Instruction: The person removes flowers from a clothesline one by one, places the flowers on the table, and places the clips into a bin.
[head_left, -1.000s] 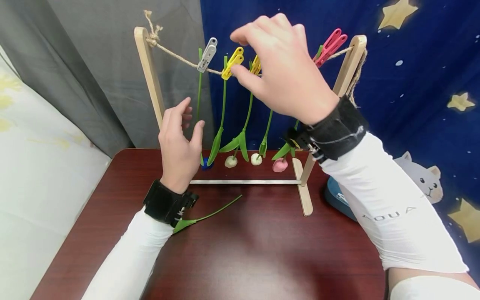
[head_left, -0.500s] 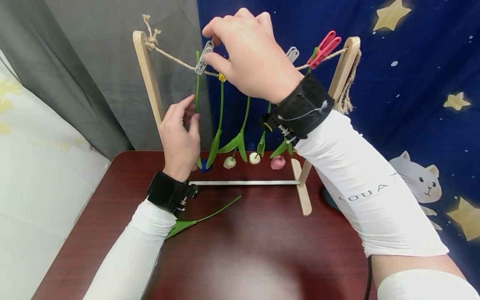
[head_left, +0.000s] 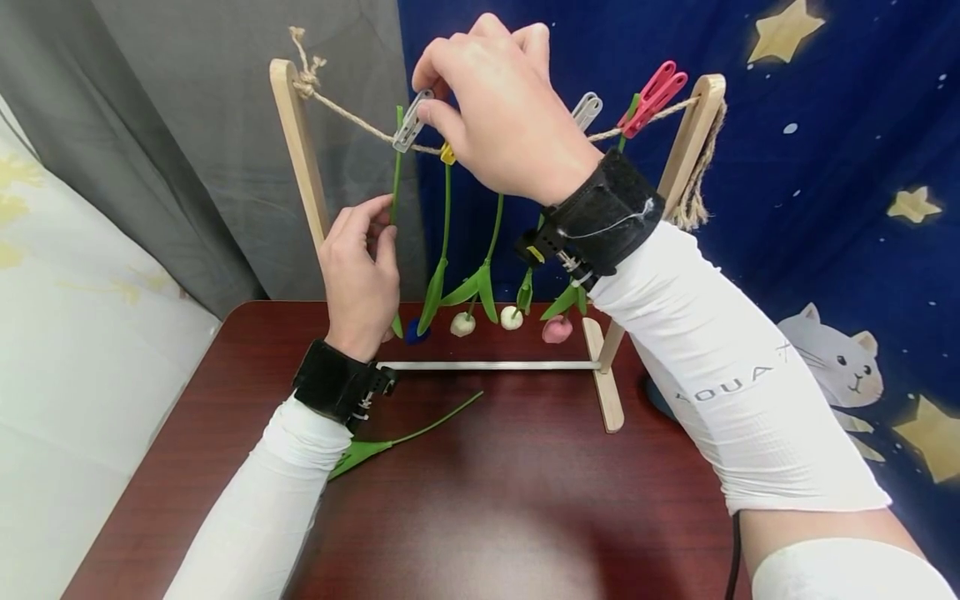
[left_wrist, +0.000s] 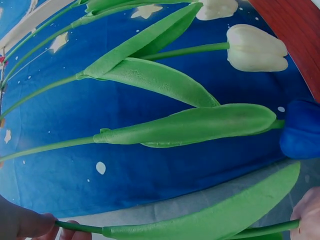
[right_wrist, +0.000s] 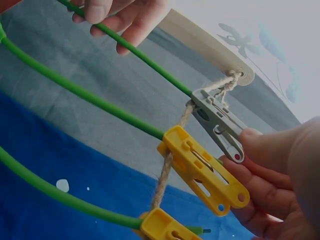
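My left hand [head_left: 358,275] pinches the green stem of a tulip [left_wrist: 200,222] hanging head down at the left of the row; part of its pale pink bloom [left_wrist: 307,215] shows in the left wrist view. Above it, my right hand [head_left: 510,108] holds the handle end of a grey clothespin [right_wrist: 220,120] between thumb and fingers. The clothespin's tip sits on the twine [head_left: 348,118], at the upper part of that stem. Beside it, a yellow clothespin [right_wrist: 200,167] holds another stem, whose blue tulip bloom [left_wrist: 300,129] hangs below.
More tulips hang to the right, white [head_left: 462,323] and pink [head_left: 557,328], with a red clothespin [head_left: 652,100] near the right end. A wooden frame [head_left: 296,125] with a low rod [head_left: 487,366] carries the twine. Another stem [head_left: 431,421] lies on the table [head_left: 465,533].
My right hand has moved left, past the yellow clothespins, and taken hold of the grey clothespin's handle. My left hand has closed its fingers on the leftmost stem.
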